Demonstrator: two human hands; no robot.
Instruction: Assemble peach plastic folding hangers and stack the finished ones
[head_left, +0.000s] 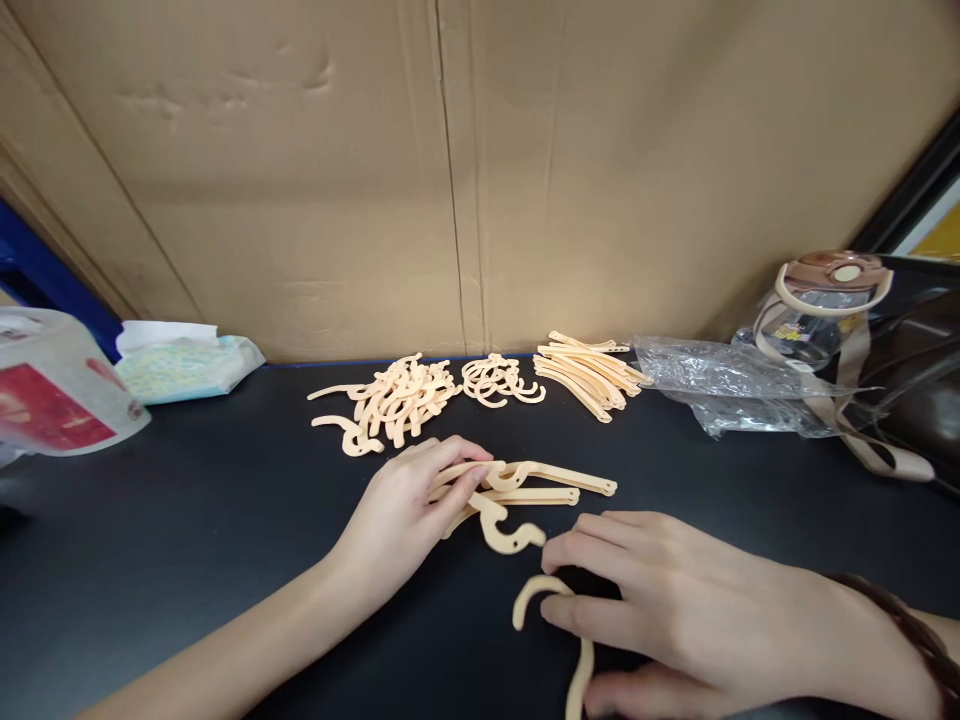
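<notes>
My left hand [409, 495] pinches a cream plastic hanger arm [504, 535] with a curved, notched end that points right, toward my other hand. Behind and under those fingers lie straight cream hanger arms [536, 496] with holes at their ends, and another curved-end piece [510, 478] rests across them. Close to the camera, my right hand [652, 600] has its fingers closed around an S-shaped cream hanger hook [581, 668]. The hook's bend shows left of the fingers; part of it is hidden behind them. Hook and notched end are apart.
Along the back lie piles of curved arms [405, 395], small hooks [495, 380] and straight bars [589, 370]. Clear plastic bags [720, 385] and a strapped bottle [817, 310] stand right. A wipes pack [187, 360] and paper roll [67, 380] sit left. Cardboard [337, 180] closes the back.
</notes>
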